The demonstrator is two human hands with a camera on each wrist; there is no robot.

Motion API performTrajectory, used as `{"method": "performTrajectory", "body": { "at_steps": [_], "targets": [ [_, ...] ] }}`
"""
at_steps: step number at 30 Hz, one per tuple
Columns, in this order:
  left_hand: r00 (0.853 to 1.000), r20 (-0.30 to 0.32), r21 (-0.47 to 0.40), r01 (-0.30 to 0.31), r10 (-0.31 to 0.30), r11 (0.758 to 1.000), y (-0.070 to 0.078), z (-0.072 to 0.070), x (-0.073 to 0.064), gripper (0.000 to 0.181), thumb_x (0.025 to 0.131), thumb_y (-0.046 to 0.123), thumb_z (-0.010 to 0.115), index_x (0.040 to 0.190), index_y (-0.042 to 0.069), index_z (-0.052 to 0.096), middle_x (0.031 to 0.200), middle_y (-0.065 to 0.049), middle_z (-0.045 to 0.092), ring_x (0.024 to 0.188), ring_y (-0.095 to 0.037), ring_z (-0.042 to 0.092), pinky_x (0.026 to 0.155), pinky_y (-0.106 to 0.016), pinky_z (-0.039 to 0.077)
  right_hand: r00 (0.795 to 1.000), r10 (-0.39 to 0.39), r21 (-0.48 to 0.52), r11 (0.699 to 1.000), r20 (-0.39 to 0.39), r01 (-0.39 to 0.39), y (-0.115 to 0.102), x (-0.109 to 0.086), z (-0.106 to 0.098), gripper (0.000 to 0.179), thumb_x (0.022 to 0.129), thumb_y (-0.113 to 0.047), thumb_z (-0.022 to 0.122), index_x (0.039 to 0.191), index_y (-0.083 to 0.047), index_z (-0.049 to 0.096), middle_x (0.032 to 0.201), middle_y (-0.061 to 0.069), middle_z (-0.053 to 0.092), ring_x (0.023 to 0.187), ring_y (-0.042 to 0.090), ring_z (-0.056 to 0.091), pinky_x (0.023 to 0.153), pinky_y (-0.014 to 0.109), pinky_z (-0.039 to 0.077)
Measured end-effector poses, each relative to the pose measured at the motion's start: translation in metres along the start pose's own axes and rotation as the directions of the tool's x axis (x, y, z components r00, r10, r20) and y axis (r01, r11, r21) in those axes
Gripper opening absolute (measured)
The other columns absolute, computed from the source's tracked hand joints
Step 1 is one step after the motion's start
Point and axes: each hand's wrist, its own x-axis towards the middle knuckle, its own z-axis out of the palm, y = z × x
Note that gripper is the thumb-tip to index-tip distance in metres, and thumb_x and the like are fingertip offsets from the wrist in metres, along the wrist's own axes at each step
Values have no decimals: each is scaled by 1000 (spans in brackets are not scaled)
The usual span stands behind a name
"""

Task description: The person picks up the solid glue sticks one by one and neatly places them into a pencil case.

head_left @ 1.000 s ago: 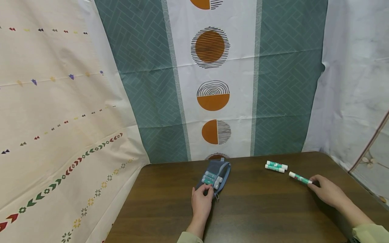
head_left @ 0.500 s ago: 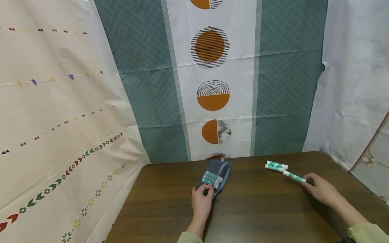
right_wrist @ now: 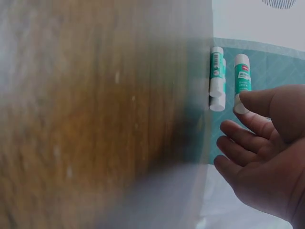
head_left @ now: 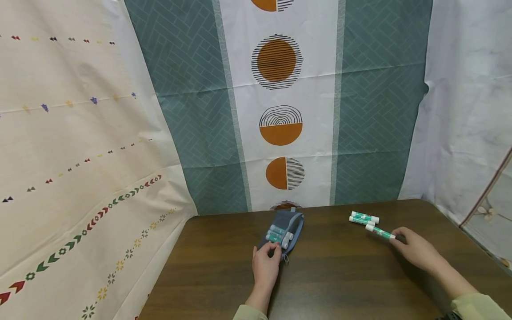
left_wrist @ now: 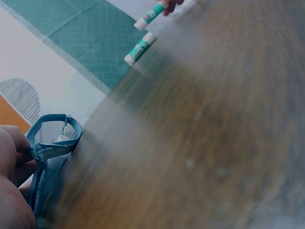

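In the head view a glue stick with a green label and white ends is pinched by one end between thumb and forefinger of my right hand. The right wrist view shows its other fingers loosely bent, clear of the stick. Two similar glue sticks lie side by side on the table, just beyond the held one. My left hand grips the near edge of a blue zip pouch; the left wrist view shows the pouch's mouth gaping. Several glue sticks show through its see-through side.
Both hands are over a dark wooden table. A green and white patterned cloth hangs behind its far edge. Pale cloth hangs at the left, and whitish cloth at the right.
My right hand has moved left and slightly up in the head view, bringing its glue stick close to the two on the table. The left hand and the pouch have stayed put.
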Motion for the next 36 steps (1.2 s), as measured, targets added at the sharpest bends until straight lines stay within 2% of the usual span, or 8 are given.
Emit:
{"method": "performTrajectory", "body": {
  "at_steps": [5,14,23,31,36],
  "targets": [
    [1000,-3,5,-2,2,1000,0,0,1,7,98,14,81,95,10,86,108,2,84,119,-33,77,130,-65,27,1000,-1,5,1000,3,1,-6,1,2,31,112,-23,65,124,6,65,122,35,70,109,50,70,80,65,57],
    [1000,1,12,1,-1,1000,0,0,1,9,98,16,82,94,9,85,108,2,84,119,-33,77,130,-65,27,1000,2,29,1000,5,-2,-18,2,10,30,111,-23,66,123,4,65,119,30,72,106,45,71,81,63,57],
    [1000,7,1,16,-17,1000,1,0,1,7,98,15,81,95,11,86,109,2,84,121,-31,76,132,-64,25,999,18,60,998,32,-20,-33,0,18,37,112,-27,64,129,6,63,125,33,70,111,47,70,84,64,57],
    [1000,5,8,19,-19,1000,0,1,2,6,98,14,81,96,11,86,110,0,84,122,-33,76,131,-64,26,998,20,95,995,54,-25,-44,-2,24,45,114,-32,62,136,7,61,136,38,65,126,62,61,90,69,56],
    [1000,7,9,16,-16,1000,0,1,1,8,98,16,81,97,9,86,110,1,84,121,-32,76,132,-64,26,997,32,109,993,69,-39,-47,-2,29,45,114,-35,61,136,4,61,136,36,66,122,53,66,88,63,57]
  ]
}}
